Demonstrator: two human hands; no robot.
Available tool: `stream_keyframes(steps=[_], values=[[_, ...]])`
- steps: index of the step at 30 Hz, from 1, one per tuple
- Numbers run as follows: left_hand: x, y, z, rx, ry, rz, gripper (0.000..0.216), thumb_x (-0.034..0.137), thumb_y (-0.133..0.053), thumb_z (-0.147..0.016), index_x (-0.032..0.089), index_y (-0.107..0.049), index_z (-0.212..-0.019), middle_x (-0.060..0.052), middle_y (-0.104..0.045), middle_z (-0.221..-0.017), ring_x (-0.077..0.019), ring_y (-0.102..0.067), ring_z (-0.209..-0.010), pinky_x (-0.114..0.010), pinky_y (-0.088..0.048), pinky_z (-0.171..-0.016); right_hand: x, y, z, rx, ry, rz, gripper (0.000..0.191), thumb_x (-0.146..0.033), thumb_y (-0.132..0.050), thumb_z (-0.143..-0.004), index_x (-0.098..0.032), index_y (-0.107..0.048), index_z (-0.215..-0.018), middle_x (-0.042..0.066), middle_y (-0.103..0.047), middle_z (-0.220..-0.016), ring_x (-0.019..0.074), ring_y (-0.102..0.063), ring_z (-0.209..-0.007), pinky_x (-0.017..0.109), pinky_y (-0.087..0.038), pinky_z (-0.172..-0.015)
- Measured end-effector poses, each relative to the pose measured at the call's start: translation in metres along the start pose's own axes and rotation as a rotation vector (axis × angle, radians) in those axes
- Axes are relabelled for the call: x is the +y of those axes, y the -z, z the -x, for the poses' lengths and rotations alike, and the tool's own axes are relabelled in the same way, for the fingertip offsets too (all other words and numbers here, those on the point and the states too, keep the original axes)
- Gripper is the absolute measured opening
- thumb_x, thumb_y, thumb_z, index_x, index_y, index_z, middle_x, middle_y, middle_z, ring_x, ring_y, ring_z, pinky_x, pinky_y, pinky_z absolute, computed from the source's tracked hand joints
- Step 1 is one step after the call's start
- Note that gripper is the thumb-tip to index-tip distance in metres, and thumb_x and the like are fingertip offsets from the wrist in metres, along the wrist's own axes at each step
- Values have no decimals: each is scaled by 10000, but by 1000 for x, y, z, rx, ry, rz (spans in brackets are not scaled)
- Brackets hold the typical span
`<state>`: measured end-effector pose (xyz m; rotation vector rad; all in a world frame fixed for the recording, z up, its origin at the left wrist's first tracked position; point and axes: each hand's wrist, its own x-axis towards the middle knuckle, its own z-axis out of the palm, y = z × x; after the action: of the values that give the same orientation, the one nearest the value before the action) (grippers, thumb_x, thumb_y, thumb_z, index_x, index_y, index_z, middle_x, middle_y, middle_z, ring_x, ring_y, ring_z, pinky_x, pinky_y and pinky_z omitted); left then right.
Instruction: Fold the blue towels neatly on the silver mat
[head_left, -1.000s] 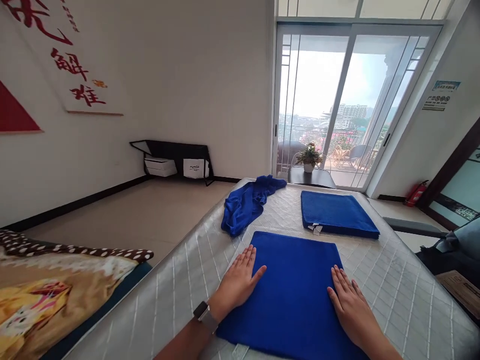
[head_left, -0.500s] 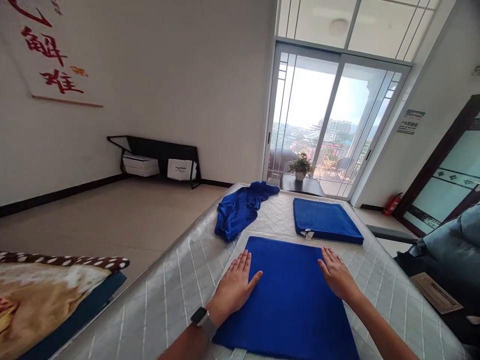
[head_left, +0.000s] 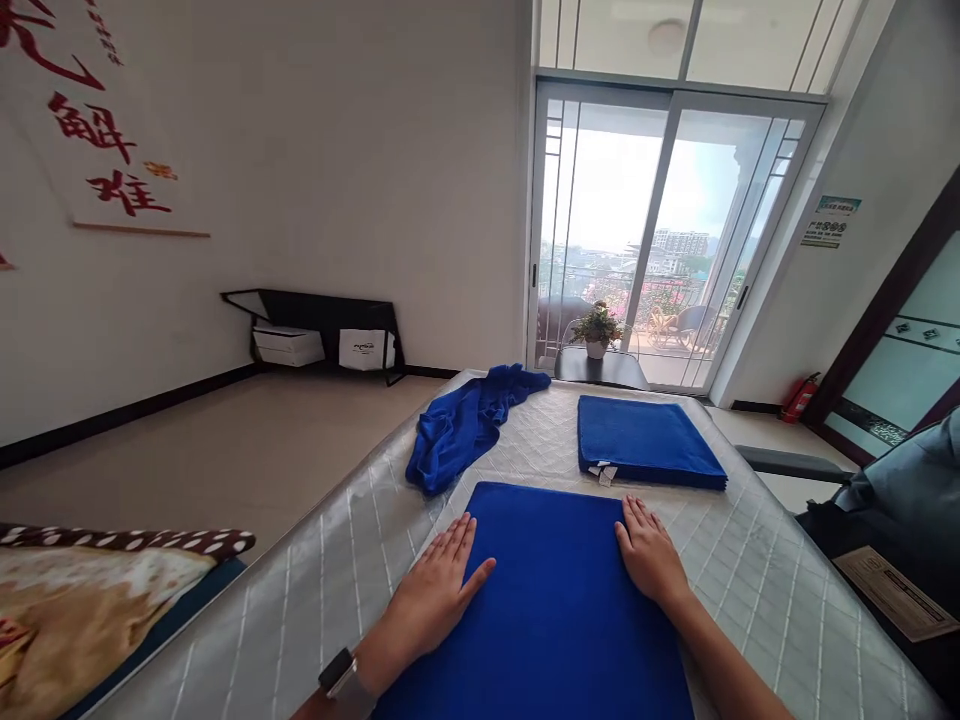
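A blue towel (head_left: 559, 600) lies flat and smooth on the pale quilted mattress (head_left: 315, 590) in front of me. My left hand (head_left: 435, 590) rests along its left edge, fingers stretched out and thumb spread over the cloth. Against the right edge, near the far corner, lies my right hand (head_left: 651, 552), also flat with fingers extended. Neither hand grips anything. Beyond the towel, to the right, sits a neat stack of folded blue towels (head_left: 649, 440) with white tags at its near corner. A crumpled blue cloth (head_left: 469, 425) lies farther off on the left.
To the left is a bed edge with a patterned blanket (head_left: 105, 600). A dark bag (head_left: 915, 500) and a cardboard piece (head_left: 896, 592) are at the right. A potted plant (head_left: 597, 328) stands on a chair (head_left: 600, 370) by the sliding door. A black rack (head_left: 326, 325) leans by the wall.
The camera view has shifted slightly. Both hands stay flat at the towel's two sides and appear a little farther left in view. The stack and the crumpled cloth look undisturbed.
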<state>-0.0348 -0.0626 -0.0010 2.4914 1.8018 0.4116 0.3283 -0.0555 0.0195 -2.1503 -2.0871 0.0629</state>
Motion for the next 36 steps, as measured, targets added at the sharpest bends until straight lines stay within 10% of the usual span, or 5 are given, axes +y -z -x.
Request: stream_keyframes(steps=[7, 12, 20, 26, 36], values=[[31, 26, -2, 122, 20, -94, 752, 665, -282, -1004, 135, -506, -1487, -152, -549, -1506, -327, -477, -1417, -525, -374, -1192, -2, 6, 5, 6, -2, -68, 648, -393, -205, -1027, -81, -274, -1591, 92, -255, -1659, 195, -186, -1546, 393, -132, -1254], [114, 38, -8, 20, -553, 22, 548, 545, -372, -1032, 260, -517, -1477, -71, -523, -1543, -262, -471, -1426, -447, -385, -1200, -2, 7, 7, 28, 5, -74, 643, -374, -211, -1025, -64, -281, -1585, 119, -267, -1652, 212, -202, -1542, 412, -159, -1248], [217, -15, -79, 41, -511, 188, 667, 546, -237, -1052, 135, -347, -1566, -146, -443, -1590, -241, -382, -1483, -421, -318, -1224, 9, -4, 8, 24, 98, 28, 635, -210, -286, -965, -110, -277, -1592, 91, -230, -1671, 213, -164, -1551, 407, -172, -1247], [189, -36, -97, -8, -417, 152, 703, 577, -151, -1047, 153, -346, -1573, -129, -396, -1617, -248, -288, -1527, -465, -248, -1249, 10, -9, 0, 23, 71, 5, 627, -338, -240, -1010, -122, -274, -1598, 76, -249, -1664, 217, -179, -1548, 420, -168, -1247], [65, -10, -89, -9, -147, 72, 740, 637, -220, -1026, 138, -405, -1540, -171, -397, -1611, -267, -307, -1519, -488, -245, -1243, 7, -7, -2, 27, 38, -11, 661, -408, -202, -1017, -99, -257, -1598, 66, -249, -1665, 186, -167, -1550, 408, -121, -1259]])
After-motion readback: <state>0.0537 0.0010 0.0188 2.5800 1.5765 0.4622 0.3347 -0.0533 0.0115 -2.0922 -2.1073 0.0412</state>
